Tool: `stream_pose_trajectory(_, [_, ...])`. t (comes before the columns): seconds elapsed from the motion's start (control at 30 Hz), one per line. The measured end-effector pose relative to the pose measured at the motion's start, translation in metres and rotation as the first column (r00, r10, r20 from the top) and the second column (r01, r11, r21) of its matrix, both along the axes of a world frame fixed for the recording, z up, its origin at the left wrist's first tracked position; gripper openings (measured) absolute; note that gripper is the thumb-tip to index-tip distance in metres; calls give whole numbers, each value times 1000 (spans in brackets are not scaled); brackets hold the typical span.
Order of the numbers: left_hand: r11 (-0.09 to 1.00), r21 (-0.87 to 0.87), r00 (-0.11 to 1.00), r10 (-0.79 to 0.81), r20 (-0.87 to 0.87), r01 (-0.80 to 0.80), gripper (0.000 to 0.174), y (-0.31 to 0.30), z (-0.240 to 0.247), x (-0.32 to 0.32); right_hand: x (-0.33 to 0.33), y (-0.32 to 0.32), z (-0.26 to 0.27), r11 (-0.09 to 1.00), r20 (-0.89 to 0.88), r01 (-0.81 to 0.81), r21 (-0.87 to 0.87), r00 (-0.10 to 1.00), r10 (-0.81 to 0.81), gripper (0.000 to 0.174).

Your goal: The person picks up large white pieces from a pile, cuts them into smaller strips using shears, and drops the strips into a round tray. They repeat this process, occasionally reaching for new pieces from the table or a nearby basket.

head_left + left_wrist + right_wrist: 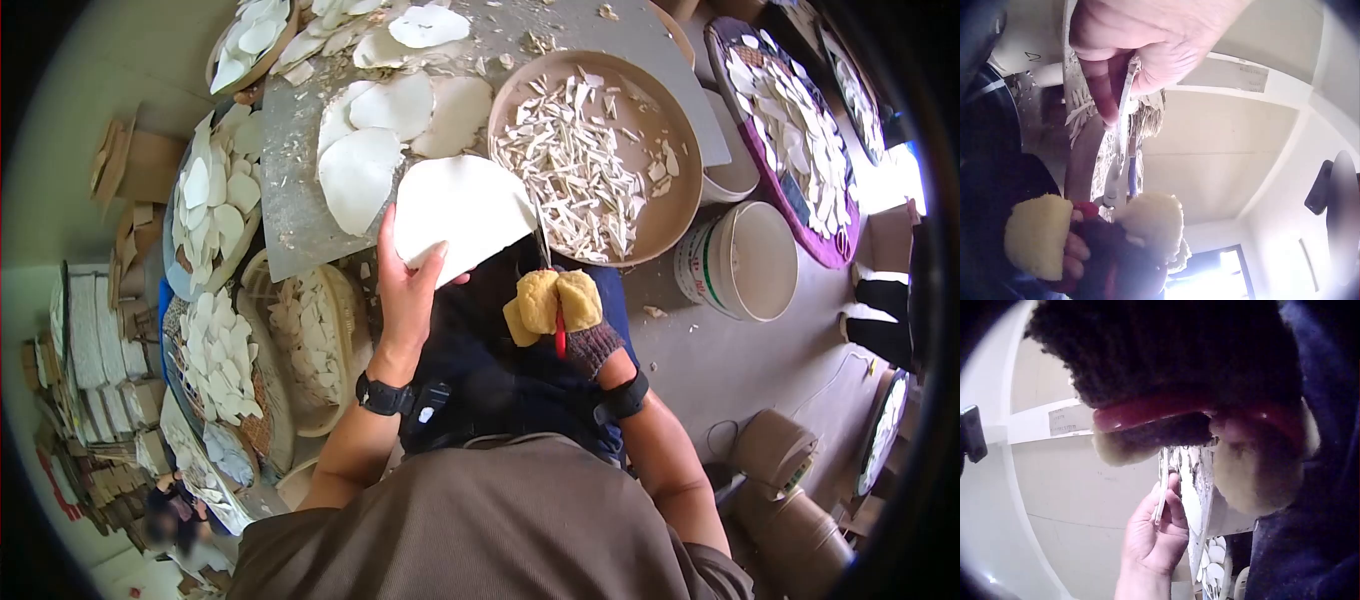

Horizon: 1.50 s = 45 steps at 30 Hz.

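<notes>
In the head view my left hand (407, 300) holds a thin white flat slice (465, 215), thumb on top and fingers beneath. It is rounded, with a straighter edge toward the lower right. My right hand (593, 348), in a dark knit glove, grips red-handled scissors (560, 338). Yellow foam padding (541, 300) wraps around the fingers and handles, hiding much of the grip. The metal blades (543, 238) point away from me, right at the slice's right edge. In the left wrist view, the slice (1126, 106) appears edge-on between thumb and fingers.
A round shallow tray (680, 205) of cut white strips (560, 150) sits on the metal table (290, 225). More white slices (362, 180) lie left of it. A white bucket (765, 262) stands at right; baskets of pieces (215, 350) are at left.
</notes>
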State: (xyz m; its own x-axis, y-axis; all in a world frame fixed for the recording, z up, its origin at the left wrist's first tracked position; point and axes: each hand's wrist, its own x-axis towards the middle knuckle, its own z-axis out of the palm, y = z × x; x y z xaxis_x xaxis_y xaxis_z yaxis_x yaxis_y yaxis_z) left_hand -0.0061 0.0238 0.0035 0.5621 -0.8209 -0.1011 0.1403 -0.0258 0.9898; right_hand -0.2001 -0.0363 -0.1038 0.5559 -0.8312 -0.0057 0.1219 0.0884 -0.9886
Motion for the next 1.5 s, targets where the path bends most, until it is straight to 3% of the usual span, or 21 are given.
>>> stream_pose_trajectory(0.07, [999, 30, 999, -22, -46, 24, 67, -5, 1, 1, -2, 4, -6, 1000, -23, -21, -6, 1000, 21, 13])
stream_pose_trajectory(0.13, [999, 34, 999, -32, -24, 32, 66, -10, 1, 4, -8, 2, 6, 987, -169, -95, -128, 983, 72, 17])
stream_pose_trajectory(0.2, [999, 21, 999, -47, -6, 47, 66, -12, 3, 7, -7, -4, 42, 765, -226, -41, -643, 964, -139, 15])
stream_pose_trajectory(0.27, [997, 8, 997, -79, -10, 79, 66, -13, 7, 9, -3, -5, 42, 948, -95, -46, -316, 995, 17, 15])
stream_pose_trajectory(0.43, [988, 43, 988, -149, -50, 151, 66, -12, 15, 19, 0, -6, 33, 994, -2, -110, -11, 994, 110, 15])
stream_pose_trajectory(0.47, [987, 56, 988, -147, -55, 150, 66, -12, 15, 20, -1, -5, 39, 984, 63, -111, 142, 993, 103, 14])
stream_pose_trajectory(0.57, [986, 79, 987, -143, -67, 148, 69, -11, 16, 22, -4, -2, 45, 994, -80, -101, -40, 992, 97, 20])
stream_pose_trajectory(0.73, [979, 58, 980, -192, -50, 195, 70, -11, 20, 25, -2, -3, 50, 980, 81, -124, 158, 990, 112, 18])
stream_pose_trajectory(0.8, [962, 86, 966, -255, -51, 259, 69, -9, 22, 28, 1, 1, 33, 996, 36, -74, 39, 997, 73, 16])
stream_pose_trajectory(0.9, [954, 100, 959, -276, -72, 282, 70, -7, 22, 32, 0, 4, 19, 967, 192, -129, 219, 978, 87, 17])
stream_pose_trajectory(0.97, [984, 58, 983, -161, -92, 167, 68, -6, 13, 32, -2, 2, 49, 845, 434, -264, 466, 900, 42, 18])
stream_pose_trajectory(1.0, [993, 37, 989, -108, -102, 112, 66, -6, 7, 32, -4, 0, 36, 926, 325, -256, 279, 932, 160, 20])
stream_pose_trajectory(1.1, [986, -92, 984, 130, -125, -142, 62, -9, -7, 17, -3, 4, 53, 848, 352, -277, 452, 929, 115, 20])
stream_pose_trajectory(1.13, [987, -82, 981, 127, -147, -140, 61, -8, -6, 9, -5, 3, 45, 960, 6, -239, 148, 970, 241, 18])
stream_pose_trajectory(1.23, [996, -50, 989, 62, -131, -69, 65, -12, 5, 8, -5, 4, 47, 973, -24, -201, -114, 979, 200, 17])
stream_pose_trajectory(1.27, [999, -34, 991, 6, -136, -11, 65, -13, 6, 11, -5, 2, 48, 951, -67, -182, -250, 983, 170, 17])
stream_pose_trajectory(1.33, [994, -5, 984, -104, -145, 105, 66, -12, 9, 21, -6, -6, 48, 753, -226, -182, -632, 973, 46, 16])
stream_pose_trajectory(1.4, [994, 9, 985, -109, -131, 111, 66, -13, 12, 21, -6, -10, 46, 937, -164, -260, -235, 960, 225, 17])
stream_pose_trajectory(1.43, [993, 18, 986, -112, -124, 115, 66, -13, 14, 21, -5, -11, 46, 953, -104, -303, -14, 948, 300, 17])
stream_pose_trajectory(1.47, [992, 14, 986, -123, -113, 125, 67, -13, 14, 24, -6, -11, 47, 756, -277, -253, -604, 956, 99, 17])
stream_pose_trajectory(1.5, [991, 12, 985, -134, -105, 136, 67, -13, 12, 27, -6, -10, 46, 878, -233, -259, -403, 956, 176, 16])
